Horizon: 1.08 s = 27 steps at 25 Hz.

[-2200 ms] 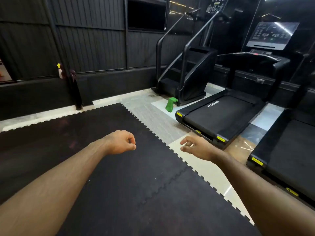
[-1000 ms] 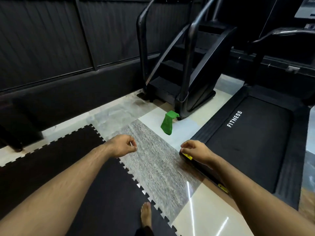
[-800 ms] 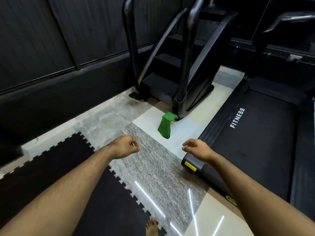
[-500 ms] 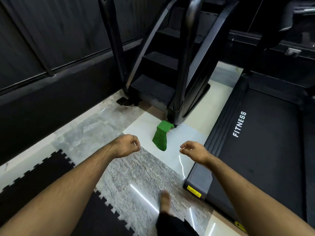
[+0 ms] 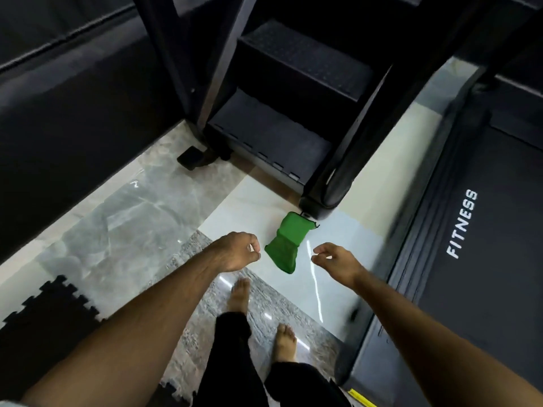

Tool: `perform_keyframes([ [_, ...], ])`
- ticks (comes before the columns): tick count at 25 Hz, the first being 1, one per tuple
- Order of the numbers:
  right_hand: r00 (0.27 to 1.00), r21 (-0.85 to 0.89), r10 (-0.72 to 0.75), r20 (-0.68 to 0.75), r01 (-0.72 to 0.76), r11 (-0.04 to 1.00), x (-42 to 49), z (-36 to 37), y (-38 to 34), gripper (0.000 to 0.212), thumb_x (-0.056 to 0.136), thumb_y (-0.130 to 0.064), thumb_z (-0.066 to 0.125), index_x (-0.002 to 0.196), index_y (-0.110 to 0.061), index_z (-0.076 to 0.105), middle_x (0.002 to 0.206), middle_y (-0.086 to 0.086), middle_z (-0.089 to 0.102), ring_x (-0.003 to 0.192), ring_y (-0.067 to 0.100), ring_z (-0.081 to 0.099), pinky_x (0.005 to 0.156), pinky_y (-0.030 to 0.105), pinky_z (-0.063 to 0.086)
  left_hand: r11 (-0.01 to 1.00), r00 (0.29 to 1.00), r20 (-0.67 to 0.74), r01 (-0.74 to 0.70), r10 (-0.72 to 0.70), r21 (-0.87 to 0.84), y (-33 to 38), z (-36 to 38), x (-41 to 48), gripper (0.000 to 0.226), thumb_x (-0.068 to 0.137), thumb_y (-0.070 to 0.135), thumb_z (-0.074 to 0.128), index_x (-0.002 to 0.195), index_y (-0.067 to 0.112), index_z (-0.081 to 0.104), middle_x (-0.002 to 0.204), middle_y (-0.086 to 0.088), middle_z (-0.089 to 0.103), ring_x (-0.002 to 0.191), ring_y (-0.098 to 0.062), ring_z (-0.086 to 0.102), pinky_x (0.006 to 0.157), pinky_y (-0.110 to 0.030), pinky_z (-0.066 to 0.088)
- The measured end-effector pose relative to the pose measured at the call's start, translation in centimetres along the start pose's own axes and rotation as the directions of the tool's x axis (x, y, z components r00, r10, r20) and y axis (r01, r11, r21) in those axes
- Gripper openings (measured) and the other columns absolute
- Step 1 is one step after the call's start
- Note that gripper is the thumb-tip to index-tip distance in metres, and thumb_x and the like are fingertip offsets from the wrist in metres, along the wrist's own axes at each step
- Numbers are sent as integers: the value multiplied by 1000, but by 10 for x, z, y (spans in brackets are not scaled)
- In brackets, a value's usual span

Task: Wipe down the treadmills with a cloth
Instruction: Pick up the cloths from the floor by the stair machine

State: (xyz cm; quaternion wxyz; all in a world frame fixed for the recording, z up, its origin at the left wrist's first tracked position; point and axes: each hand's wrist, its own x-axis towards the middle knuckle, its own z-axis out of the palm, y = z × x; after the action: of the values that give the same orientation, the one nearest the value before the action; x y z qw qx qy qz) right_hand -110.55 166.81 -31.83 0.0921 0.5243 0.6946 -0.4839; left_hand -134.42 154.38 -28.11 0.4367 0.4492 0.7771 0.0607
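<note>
- Now our left hand point(image 5: 238, 251) curled empty and our right hand point(image 5: 335, 264) hung relaxed, both reaching, we judged, for the crumpled green cloth point(image 5: 286, 242).
- It lay on pale floor tiles point(image 5: 235, 218) against the foot of the black stair-climber point(image 5: 279, 136).

Everything is seen through one wide-angle camera worn on the head, pointed forward and steeply down from standing height, so that the bare feet point(image 5: 239, 292) and tiled floor point(image 5: 132, 207) are framed close below, the stair machine point(image 5: 293, 63) ahead, the treadmill point(image 5: 484, 289) rightward.
</note>
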Motion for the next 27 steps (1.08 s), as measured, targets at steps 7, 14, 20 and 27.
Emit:
perform_keyframes([
  [7,974,-3,224,-32,-225,974,181,26,22,33,95,-29,67,124,-12,64,123,9,64,100,17,56,80,23,39,998,995,95,-23,17,53,-61,-16,212,22,91,39,58,110,29,62,115,2,65,101,-21,62,91,-37,51],
  [14,966,-128,256,-32,-258,958,383,59,97,67,95,-35,65,152,-12,38,154,13,40,141,32,39,115,36,32,987,980,133,-153,145,52,-103,68,435,45,94,37,53,134,16,48,137,-6,55,123,-25,54,100,-39,44],
  [20,969,-50,248,-12,-249,967,486,91,176,94,88,-36,74,159,-9,19,163,12,25,151,27,19,122,35,18,944,926,266,-307,268,118,-98,173,555,84,92,36,58,155,27,4,163,4,7,147,-19,16,115,-47,29],
  [27,977,-508,214,-28,-198,838,505,94,193,47,100,-36,56,136,-8,46,132,16,57,127,37,48,95,43,45,909,927,238,-344,290,235,-101,178,592,63,80,33,75,131,20,40,128,-4,56,107,-27,60,89,-37,49],
])
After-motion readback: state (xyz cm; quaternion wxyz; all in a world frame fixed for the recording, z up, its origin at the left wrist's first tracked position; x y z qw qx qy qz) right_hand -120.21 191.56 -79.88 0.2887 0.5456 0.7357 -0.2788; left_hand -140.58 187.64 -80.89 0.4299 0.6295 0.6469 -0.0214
